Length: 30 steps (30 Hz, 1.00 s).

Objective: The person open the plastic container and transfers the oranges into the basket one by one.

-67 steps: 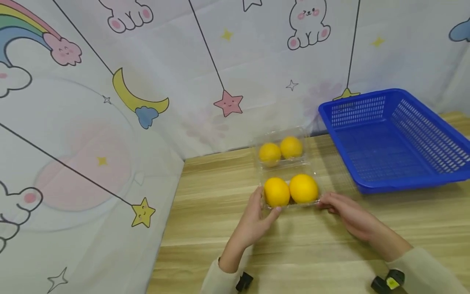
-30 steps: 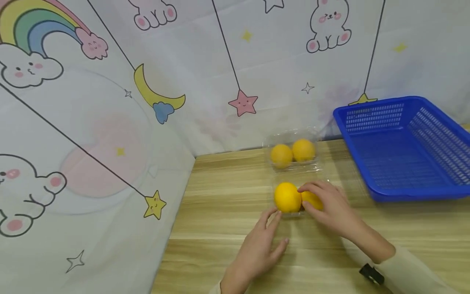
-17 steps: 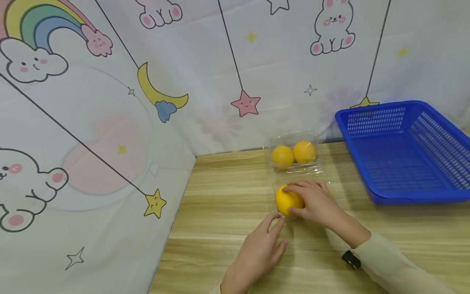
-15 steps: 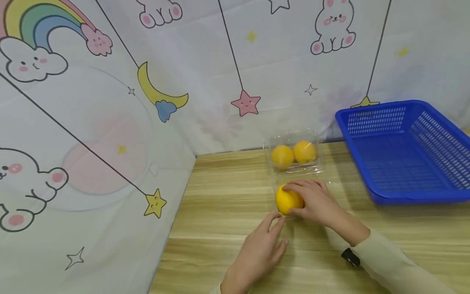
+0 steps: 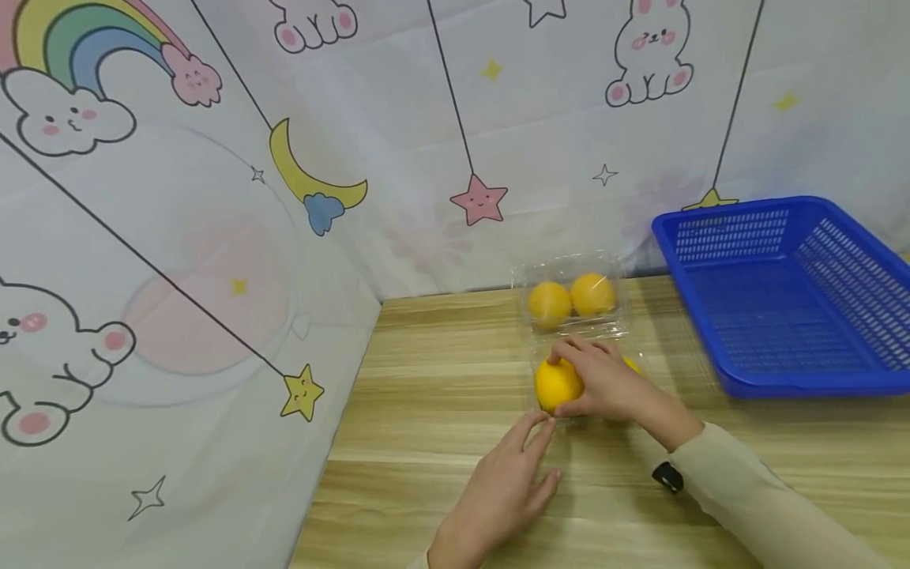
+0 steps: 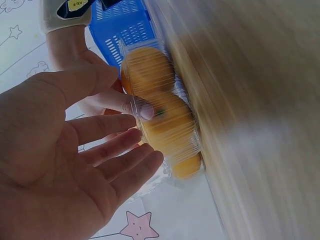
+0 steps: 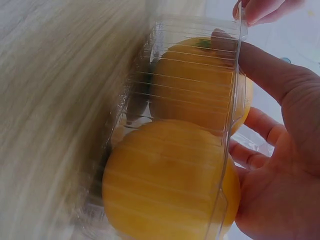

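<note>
Two oranges sit side by side in a clear plastic box [image 7: 172, 25] on the table. My right hand [image 5: 604, 383] grips the left orange [image 5: 557, 386] from above, thumb on its near side and fingers over its far side. The right orange [image 7: 170, 180] is mostly hidden under that hand in the head view. At the box's near left corner, my left hand [image 5: 498, 490] touches the rim with its fingertips, fingers relaxed and thumb apart. Directly behind are two more oranges [image 5: 592, 295] inside clear plastic [image 5: 522, 276].
A blue plastic basket [image 5: 725, 379] with slotted walls stands to the right, near the back. A white printed cloth [image 5: 398, 237] hangs behind and to the left of the wooden table [image 5: 412, 411].
My right hand has gone from the box's right side to the right orange, then onto the left orange. My left hand has drawn back from the box's left side to its near corner.
</note>
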Motion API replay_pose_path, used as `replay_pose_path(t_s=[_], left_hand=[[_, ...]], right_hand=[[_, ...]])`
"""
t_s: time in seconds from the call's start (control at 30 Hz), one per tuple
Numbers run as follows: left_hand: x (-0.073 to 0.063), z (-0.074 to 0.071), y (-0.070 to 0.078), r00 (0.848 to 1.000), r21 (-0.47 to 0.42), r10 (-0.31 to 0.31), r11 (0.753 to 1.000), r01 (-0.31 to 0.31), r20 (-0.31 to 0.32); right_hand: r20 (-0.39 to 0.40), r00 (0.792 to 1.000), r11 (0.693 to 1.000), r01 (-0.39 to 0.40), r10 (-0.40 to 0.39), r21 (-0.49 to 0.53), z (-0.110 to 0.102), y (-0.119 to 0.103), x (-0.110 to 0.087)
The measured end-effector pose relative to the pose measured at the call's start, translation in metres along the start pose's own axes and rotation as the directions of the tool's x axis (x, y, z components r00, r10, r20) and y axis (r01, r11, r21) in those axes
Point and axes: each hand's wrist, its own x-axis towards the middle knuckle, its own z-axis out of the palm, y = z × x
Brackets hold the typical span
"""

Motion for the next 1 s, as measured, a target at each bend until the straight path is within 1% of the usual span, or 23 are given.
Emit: replay_pose_path(t_s=[0.1,0.2,0.47,0.7,0.83,0.9,1.0], left_hand=[[0.001,0.0,0.001,1.0,0.0,-0.009,1.0,0.009,0.006],[0.001,0.0,0.002,1.0,0.001,-0.018,1.0,0.018,0.008],[0.005,0.0,0.004,1.0,-0.008,-0.025,1.0,0.025,0.011],[0.007,-0.003,0.004,0.998,-0.024,-0.044,0.999,0.045,0.045],[0.005,-0.003,0.003,0.998,-0.018,-0.053,0.998,0.054,0.046],[0.005,-0.002,0.004,0.998,-0.019,-0.056,0.998,0.057,0.041],[0.005,-0.003,0.004,0.996,-0.025,-0.062,0.998,0.063,0.058]], right_hand=[[0.004,1.0,1.0,0.001,-0.001,0.01,0.001,0.001,0.0],[-0.012,1.0,1.0,0.007,-0.007,0.009,0.002,0.002,0.0],[-0.086,0.996,1.0,-0.014,0.014,0.003,0.005,0.006,-0.001],[-0.148,0.989,1.0,-0.017,0.019,0.015,0.004,0.006,-0.003],[-0.179,0.984,0.998,-0.012,0.022,0.06,0.0,0.006,-0.004],[-0.201,0.979,0.995,0.0,0.02,0.099,-0.003,0.006,-0.004],[-0.247,0.969,0.986,0.024,0.018,0.166,-0.01,0.006,-0.007]])
